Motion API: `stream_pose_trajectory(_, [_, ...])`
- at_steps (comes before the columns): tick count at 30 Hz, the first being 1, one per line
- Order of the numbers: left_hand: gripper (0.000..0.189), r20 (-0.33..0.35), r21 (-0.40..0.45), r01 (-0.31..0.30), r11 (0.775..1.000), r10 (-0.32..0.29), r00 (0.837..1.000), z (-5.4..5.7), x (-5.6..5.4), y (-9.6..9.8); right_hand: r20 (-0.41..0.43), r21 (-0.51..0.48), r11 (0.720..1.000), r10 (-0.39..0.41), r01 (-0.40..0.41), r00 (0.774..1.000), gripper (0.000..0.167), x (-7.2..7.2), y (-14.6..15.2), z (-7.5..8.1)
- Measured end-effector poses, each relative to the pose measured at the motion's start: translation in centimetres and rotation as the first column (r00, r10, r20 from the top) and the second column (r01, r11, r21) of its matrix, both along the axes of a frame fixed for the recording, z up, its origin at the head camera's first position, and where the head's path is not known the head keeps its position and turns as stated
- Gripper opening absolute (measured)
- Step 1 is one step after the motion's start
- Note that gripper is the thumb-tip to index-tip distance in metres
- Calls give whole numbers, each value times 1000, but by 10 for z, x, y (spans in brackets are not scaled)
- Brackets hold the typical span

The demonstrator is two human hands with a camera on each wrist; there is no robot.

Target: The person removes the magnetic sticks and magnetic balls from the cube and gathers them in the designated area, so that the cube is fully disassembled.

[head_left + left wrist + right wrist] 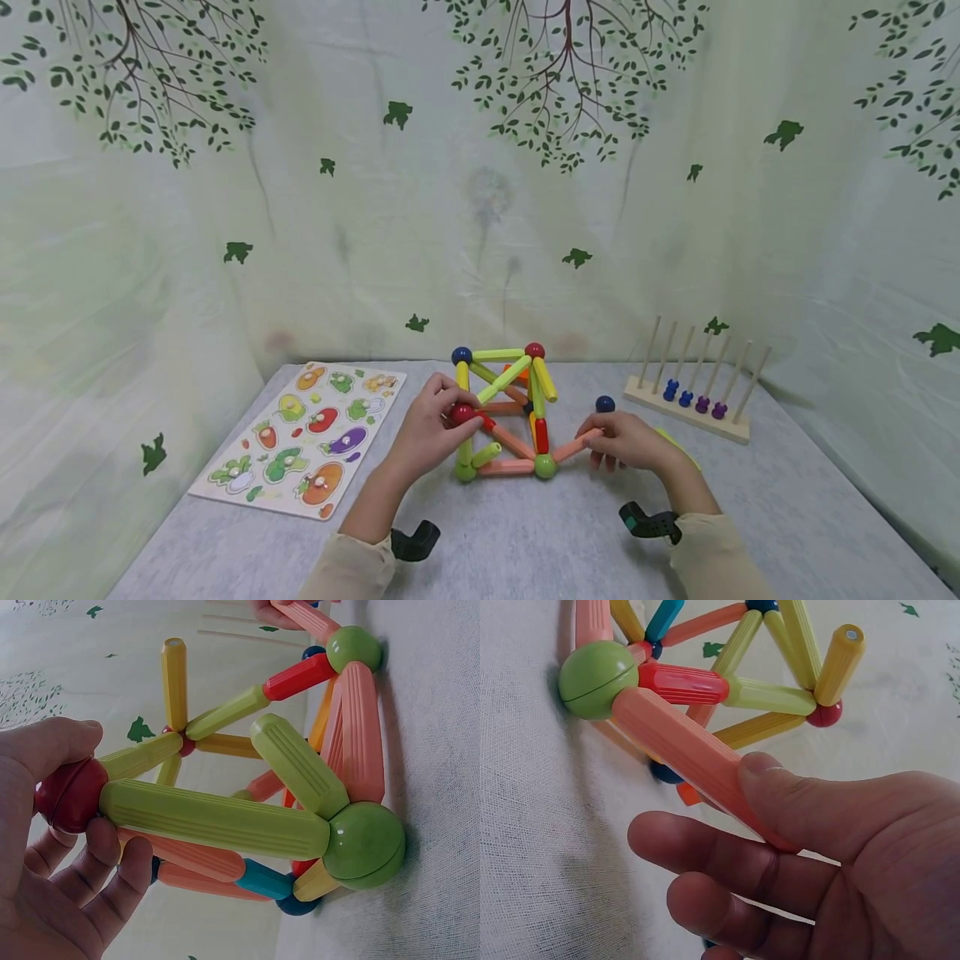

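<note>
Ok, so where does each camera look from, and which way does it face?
Head: worn on the head, facing forward and down over the table; left hand, right hand and sleeves show.
Left wrist: on that wrist, facing the left hand gripping a red ball; part of the right hand shows at the top edge.
Right wrist: on that wrist, facing the right hand pinching a salmon rod.
Shared: both wrist views show the green ball joined to that rod.
</note>
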State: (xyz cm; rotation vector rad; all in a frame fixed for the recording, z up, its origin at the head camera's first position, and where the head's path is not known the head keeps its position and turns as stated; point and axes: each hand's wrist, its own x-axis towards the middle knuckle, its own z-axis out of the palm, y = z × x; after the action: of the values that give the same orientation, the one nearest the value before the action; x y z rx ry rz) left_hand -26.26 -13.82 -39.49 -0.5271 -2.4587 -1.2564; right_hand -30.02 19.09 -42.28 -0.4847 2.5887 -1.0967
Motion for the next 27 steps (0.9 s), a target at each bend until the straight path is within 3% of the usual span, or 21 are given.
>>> stream_pose_trajectory(12, [19, 8, -5, -3, 1000, 3, 1000, -1, -1, -1, -5, 68, 995, -75, 75, 997, 13, -1, -1, -4])
stream_pose_trajectory(20, [20, 6, -8, 2, 1000, -2, 1000, -1, -2, -1, -82, 25, 987, -159, 161, 984, 24, 0, 11, 4])
stream_pose_trajectory(27, [20, -1, -12, 4, 1000, -4, 1000, 0, -2, 0, -37, -77, 971, -231, 227, 972, 36, 1, 31, 11])
